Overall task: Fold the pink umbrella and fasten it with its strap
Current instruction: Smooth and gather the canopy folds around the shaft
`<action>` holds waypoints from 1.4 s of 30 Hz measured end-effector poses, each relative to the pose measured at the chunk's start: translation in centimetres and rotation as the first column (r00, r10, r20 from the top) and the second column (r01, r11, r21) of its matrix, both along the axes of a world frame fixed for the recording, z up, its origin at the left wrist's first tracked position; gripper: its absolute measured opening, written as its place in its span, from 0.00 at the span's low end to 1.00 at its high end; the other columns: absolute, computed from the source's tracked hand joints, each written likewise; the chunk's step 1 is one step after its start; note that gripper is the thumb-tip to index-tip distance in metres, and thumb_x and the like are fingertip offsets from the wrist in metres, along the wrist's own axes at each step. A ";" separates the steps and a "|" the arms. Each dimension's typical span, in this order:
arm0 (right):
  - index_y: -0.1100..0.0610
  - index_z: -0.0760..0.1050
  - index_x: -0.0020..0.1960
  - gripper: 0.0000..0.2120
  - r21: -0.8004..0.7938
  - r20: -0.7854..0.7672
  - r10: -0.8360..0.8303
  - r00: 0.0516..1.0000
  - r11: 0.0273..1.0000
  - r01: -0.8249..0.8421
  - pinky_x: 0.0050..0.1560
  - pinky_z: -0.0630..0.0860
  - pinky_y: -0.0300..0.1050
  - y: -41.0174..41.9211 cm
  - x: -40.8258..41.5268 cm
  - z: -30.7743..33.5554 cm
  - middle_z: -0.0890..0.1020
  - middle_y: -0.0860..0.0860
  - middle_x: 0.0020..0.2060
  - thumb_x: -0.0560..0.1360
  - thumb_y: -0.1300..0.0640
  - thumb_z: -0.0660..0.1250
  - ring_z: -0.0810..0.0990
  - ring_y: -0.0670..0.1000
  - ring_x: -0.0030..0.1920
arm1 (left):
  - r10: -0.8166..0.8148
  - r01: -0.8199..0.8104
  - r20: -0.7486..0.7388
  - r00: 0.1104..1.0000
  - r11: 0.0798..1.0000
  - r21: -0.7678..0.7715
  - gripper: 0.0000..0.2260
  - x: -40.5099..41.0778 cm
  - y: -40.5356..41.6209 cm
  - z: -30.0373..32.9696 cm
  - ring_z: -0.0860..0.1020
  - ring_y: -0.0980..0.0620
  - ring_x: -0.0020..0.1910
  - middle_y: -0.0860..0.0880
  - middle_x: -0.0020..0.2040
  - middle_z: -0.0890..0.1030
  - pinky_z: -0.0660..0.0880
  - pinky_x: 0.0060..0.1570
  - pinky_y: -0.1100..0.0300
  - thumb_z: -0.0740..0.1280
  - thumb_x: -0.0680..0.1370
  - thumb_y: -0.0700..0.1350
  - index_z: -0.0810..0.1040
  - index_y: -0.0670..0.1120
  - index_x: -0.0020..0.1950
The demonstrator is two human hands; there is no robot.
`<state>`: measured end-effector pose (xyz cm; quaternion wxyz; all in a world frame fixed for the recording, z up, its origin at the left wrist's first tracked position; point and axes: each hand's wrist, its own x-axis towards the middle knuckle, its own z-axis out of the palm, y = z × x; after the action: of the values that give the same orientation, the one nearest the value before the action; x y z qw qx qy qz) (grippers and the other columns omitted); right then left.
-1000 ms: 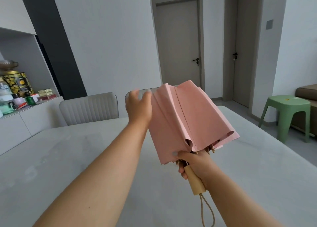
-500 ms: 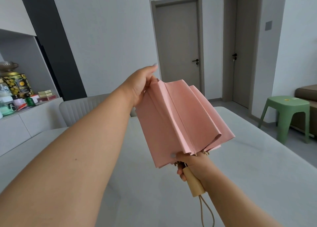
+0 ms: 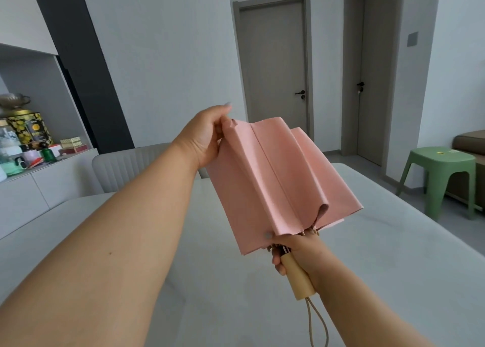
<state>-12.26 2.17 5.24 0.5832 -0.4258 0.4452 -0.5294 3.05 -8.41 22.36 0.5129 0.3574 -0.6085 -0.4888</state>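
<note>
The pink umbrella [image 3: 275, 179] is collapsed, its canopy hanging in loose pleats above the table, tip pointing away from me. My right hand [image 3: 296, 249] grips the pale wooden handle [image 3: 298, 278] just under the canopy, with a beige cord loop [image 3: 319, 325] dangling from its end. My left hand [image 3: 207, 134] pinches the far upper-left corner of the pink fabric, arm stretched out across the view. The fastening strap is not visible.
A pale grey table [image 3: 380, 268] lies under the umbrella. Behind it stands a grey ribbed chair [image 3: 126, 168]. A green stool [image 3: 443, 173] stands at the right near a sofa. A sideboard with tins and bottles [image 3: 29, 142] is at the left.
My left hand rose from the canopy's side to its far top corner and took hold of the fabric there. The pleats have spread a little; my right hand stays on the handle.
</note>
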 end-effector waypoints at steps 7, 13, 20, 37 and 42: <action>0.69 0.75 0.46 0.07 -0.009 0.045 -0.019 0.999 1.000 0.019 0.22 0.71 0.41 -0.1 -0.1 0.1 0.77 0.57 0.24 0.71 0.66 0.70 0.72 0.52 0.19 | -0.070 0.061 -0.163 0.984 0.996 -0.062 0.14 -0.1 -0.1 -0.7 0.75 0.56 0.33 0.52 0.30 0.77 0.70 0.41 0.63 0.61 0.80 0.40 0.74 0.44 0.34; 0.69 0.76 0.42 0.06 0.002 0.044 -0.009 0.999 1.000 0.009 0.22 0.71 0.41 -0.1 -0.1 0.0 0.76 0.57 0.23 0.72 0.66 0.70 0.72 0.52 0.19 | -0.045 0.039 -0.093 0.995 0.997 -0.074 0.14 -0.3 -0.1 -0.6 0.74 0.55 0.34 0.51 0.32 0.75 0.70 0.38 0.63 0.65 0.79 0.46 0.72 0.46 0.34; 0.69 0.76 0.42 0.06 -0.009 0.031 -0.020 0.999 1.000 0.020 0.23 0.72 0.41 -0.3 -0.1 -0.3 0.77 0.58 0.25 0.71 0.66 0.70 0.73 0.52 0.20 | 0.036 -0.036 -0.055 0.998 0.999 0.002 0.13 -0.6 0.4 -0.5 0.76 0.56 0.39 0.53 0.35 0.76 0.69 0.39 0.60 0.65 0.79 0.46 0.74 0.49 0.34; 0.64 0.76 0.45 0.11 -0.096 0.041 0.040 0.998 0.995 -0.036 0.25 0.72 0.42 -0.6 -0.2 -0.5 0.80 0.58 0.32 0.66 0.66 0.76 0.74 0.52 0.25 | 0.375 -0.371 0.400 0.836 0.924 -0.090 0.09 -1.3 -1.0 -1.7 0.79 0.41 0.54 0.42 0.54 0.79 0.78 0.57 0.46 0.62 0.74 0.34 0.72 0.47 0.45; 0.65 0.74 0.50 0.39 -0.213 0.181 0.160 0.970 0.970 -0.120 0.22 0.72 0.40 -0.8 -0.4 -0.9 0.78 0.60 0.36 0.50 0.44 0.84 0.74 0.50 0.26 | 0.378 -0.387 0.151 0.913 0.922 0.030 0.06 -0.8 -1.8 -4.0 0.80 0.44 0.47 0.43 0.46 0.81 0.78 0.55 0.45 0.67 0.77 0.34 0.75 0.44 0.45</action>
<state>-12.67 1.37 4.37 0.6147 -0.4585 0.2982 -0.5683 2.26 -10.20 18.35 0.5430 0.5186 -0.5470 -0.3701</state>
